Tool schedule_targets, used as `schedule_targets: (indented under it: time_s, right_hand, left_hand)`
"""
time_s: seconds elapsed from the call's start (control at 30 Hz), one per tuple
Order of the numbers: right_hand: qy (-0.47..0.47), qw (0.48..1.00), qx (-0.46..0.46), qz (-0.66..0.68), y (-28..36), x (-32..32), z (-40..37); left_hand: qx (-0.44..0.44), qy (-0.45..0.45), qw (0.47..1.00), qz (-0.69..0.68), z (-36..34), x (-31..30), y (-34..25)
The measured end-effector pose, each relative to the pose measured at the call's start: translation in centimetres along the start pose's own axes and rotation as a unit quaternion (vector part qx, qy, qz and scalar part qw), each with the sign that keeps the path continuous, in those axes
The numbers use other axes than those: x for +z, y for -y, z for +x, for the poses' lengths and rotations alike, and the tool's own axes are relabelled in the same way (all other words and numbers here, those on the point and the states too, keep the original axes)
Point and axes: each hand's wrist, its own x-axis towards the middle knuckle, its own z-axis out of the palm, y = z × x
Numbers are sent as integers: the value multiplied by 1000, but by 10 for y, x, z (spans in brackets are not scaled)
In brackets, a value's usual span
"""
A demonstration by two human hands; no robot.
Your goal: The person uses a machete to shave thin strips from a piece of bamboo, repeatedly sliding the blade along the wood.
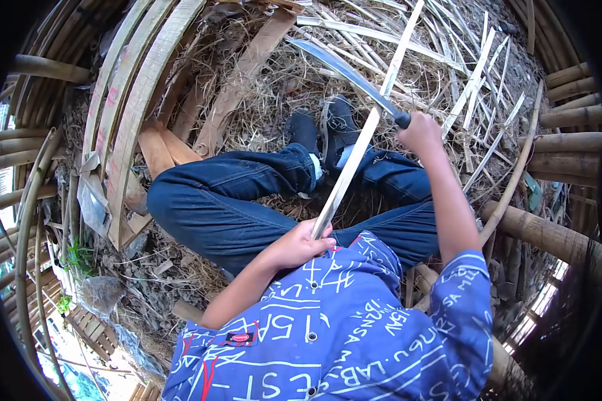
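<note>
"Two hands work for us; what is nearest?"

"Our left hand (pixel 299 244) has its fingers closed around the lower end of the pale strip (pixel 350 167), at our lap; the strip slants away past our right shoe (pixel 340 127)."

"How should we do this shaving well, if shaving it is?"

"We should hold that end firmly and lay the knife (pixel 350 74) at a shallow angle, with light strokes. Whether the edge bites now, we cannot tell."

"And our pose?"

"Our left forearm is bent before the shirt (pixel 354 327). Our right arm reaches farther, its right hand (pixel 423 136) wrapped on the black handle (pixel 403 119), near where the blade crosses the strip. Beyond lie loose strips (pixel 471 78)."
</note>
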Motion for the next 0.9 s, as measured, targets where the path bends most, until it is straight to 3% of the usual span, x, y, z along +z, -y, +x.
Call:
schedule_targets:
  time_s: [0.13,0.2,0.27,0.37,0.43,0.67,0.8,0.9]
  right_hand:
    - [-16,999,-11,-35,-6,-3,28]
    - [-26,999,9,-29,-8,-3,46]
    - [-30,998,50,19,-13,-4,57]
    - [-45,998,40,8,-9,-3,55]
    - [-88,995,21,45,-12,6,44]
    - [-19,946,-83,311,19,25,-90]
    - [89,954,-115,264,42,5,-152]
    - [97,959,-168,205,42,10,-166]
  left_hand:
    - [-28,10,999,-43,-7,-8,-5]
    - [41,11,999,32,-11,-8,10]
    - [51,8,999,15,-14,-10,12]
    - [-75,26,989,-121,-15,-16,-1]
    - [-77,43,988,-130,-12,-17,-2]
    - [-72,70,982,-160,7,-12,-14]
    - [-80,47,983,-159,14,-5,-14]
    - [-69,11,993,-99,11,1,-6]
